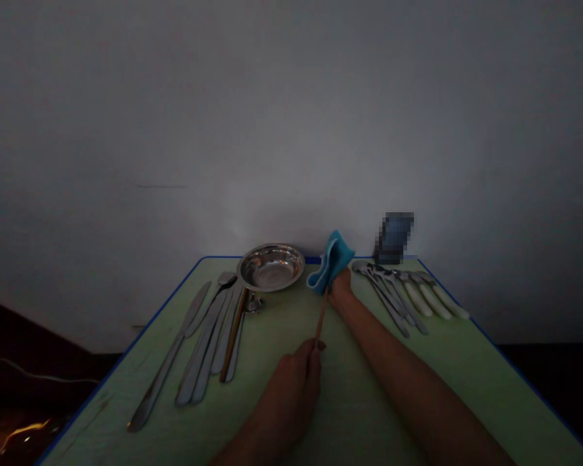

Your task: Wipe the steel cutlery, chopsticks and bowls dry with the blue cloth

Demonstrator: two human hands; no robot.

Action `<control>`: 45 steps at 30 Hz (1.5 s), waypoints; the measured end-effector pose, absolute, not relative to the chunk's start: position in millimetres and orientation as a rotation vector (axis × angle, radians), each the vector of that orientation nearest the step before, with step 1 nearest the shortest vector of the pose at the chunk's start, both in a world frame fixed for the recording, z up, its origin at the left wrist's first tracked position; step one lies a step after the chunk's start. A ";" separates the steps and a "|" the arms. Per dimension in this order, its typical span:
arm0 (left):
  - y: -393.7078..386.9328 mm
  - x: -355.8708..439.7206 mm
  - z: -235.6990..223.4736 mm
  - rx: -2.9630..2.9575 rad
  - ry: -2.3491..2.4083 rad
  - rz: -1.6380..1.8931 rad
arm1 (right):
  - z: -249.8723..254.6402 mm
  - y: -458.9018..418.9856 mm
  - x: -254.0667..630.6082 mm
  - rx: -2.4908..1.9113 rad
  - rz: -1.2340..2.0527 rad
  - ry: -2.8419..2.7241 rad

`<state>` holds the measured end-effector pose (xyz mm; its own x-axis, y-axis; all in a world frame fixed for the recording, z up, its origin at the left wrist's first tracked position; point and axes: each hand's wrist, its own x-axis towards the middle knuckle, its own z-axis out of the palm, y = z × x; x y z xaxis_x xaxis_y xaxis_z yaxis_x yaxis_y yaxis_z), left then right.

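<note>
My left hand (294,385) is closed round the near end of a thin wooden chopstick (322,317), which points away from me over the middle of the table. At its far end is a folded blue cloth (337,260), gripped by my right hand (341,285). The cloth covers the chopstick's tip and most of my right fingers. Left of my hands lie a long table knife (170,359), several other metal utensils and brown chopsticks (234,336). A small metal utensil head (255,303) shows just below the steel bowl (272,286).
The green table (359,395) has a blue edge and meets a grey wall (291,129). On the right lie several metal spoons (388,301) and several utensils with pale handles (430,301). Behind them a blurred-out dark upright object (395,238) leans near the wall.
</note>
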<state>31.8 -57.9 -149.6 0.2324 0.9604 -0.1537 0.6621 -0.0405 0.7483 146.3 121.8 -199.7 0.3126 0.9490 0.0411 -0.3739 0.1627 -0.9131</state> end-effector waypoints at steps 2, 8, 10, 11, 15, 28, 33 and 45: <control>-54.0 29.4 -149.9 1.728 1.481 0.563 | -201.0 124.3 145.8 -0.976 1.102 -0.736; -33.7 29.2 -148.3 1.580 1.431 0.711 | -198.7 114.6 140.9 -0.984 1.116 -0.847; -29.8 29.4 -148.3 1.558 1.422 0.735 | -194.9 111.8 139.9 -0.984 1.114 -0.880; -29.0 29.2 -148.7 1.558 1.423 0.735 | -193.4 111.3 139.9 -0.987 1.113 -0.879; -33.7 27.4 -151.9 1.636 1.422 0.665 | -192.1 115.9 143.4 -1.007 1.112 -0.766; -14.4 20.2 -151.0 1.847 1.600 0.642 | -191.2 93.4 134.2 -1.005 1.116 -0.851; -22.1 19.6 -148.8 1.916 1.561 0.584 | -189.6 71.7 130.0 -1.029 1.160 -0.769; -48.5 -43.7 -107.5 1.979 1.520 0.454 | -191.5 122.1 147.2 -0.998 1.189 -0.513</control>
